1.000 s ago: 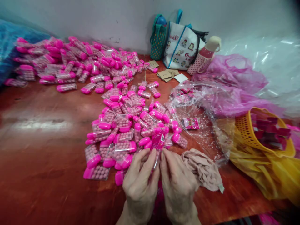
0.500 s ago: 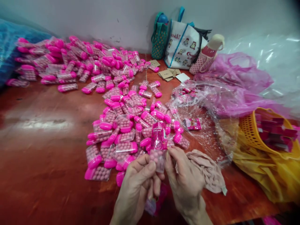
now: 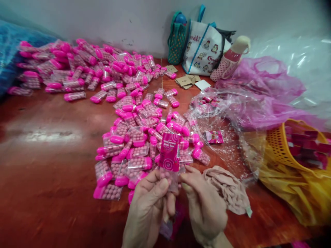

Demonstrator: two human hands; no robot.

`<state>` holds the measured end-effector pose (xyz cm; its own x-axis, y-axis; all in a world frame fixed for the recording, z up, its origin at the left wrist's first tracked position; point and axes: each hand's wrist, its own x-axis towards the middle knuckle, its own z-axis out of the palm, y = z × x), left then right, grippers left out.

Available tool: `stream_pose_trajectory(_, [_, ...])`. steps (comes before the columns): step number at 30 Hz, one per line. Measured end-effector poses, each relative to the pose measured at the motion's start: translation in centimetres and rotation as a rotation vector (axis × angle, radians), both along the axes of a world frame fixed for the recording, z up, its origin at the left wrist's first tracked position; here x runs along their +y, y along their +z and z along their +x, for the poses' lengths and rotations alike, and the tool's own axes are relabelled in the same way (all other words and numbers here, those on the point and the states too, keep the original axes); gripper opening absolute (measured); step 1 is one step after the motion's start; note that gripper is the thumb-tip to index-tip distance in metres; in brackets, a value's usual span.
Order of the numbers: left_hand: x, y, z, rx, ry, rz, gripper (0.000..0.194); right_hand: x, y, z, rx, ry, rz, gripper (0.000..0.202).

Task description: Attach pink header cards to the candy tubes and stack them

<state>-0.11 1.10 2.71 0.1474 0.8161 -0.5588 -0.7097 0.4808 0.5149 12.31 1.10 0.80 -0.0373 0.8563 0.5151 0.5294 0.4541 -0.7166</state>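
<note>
Two bare hands meet low in the middle of the view, over a reddish-brown wooden table [image 3: 46, 193]. The left hand [image 3: 147, 206] and the right hand [image 3: 207, 206] are both pinched on one clear flat plastic candy case filled with small pink balls [image 3: 170, 174], held upright between them. A bright pink printed paper label with a swirl pattern [image 3: 170, 152] covers the case's upper half, and the fingertips grip the lower part, just below the label.

Just beyond the held case lies a heap of similar clear cases with hot-pink caps [image 3: 139, 137]. To the right of the case sits a crumpled beige cloth [image 3: 227, 187], and farther right a yellow perforated plastic basket [image 3: 289, 144].

The step seems to be fitting the label on the case. It would go best with the case kept steady in one hand and the label kept straight and smoothed flat.
</note>
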Motion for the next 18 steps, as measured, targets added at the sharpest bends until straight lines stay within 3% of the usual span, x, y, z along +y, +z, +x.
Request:
stream_pose_trajectory(3, [-0.1,-0.4,0.6,0.068,-0.052,0.003,0.007,0.9,1.3,-0.4,0.350,-0.058,-0.411,0.033])
stream_pose_trajectory(5, [-0.4,-0.6,1.1,0.104,-0.083,0.019,0.009,1.6,2.1,-1.0,0.528,0.009,-0.665,0.032])
stream_pose_trajectory(9, [-0.6,-0.7,1.8,0.153,0.000,0.022,0.015,1.7,2.2,-3.0,0.785,0.006,-0.936,0.028])
stream_pose_trajectory(12, [-0.3,-1.0,1.5,0.143,-0.001,0.017,0.018,0.8,1.5,-3.6,0.776,-0.024,-0.903,0.024])
stream_pose_trajectory(15, [-0.1,-1.0,1.0,0.245,-0.042,0.056,0.016,0.5,1.0,-3.2,0.605,-0.094,-0.746,0.020])
stream_pose_trajectory(18, [-0.2,-0.7,0.8,0.458,0.114,0.139,0.025,1.0,0.5,-2.6,0.275,-0.199,-0.470,0.022])
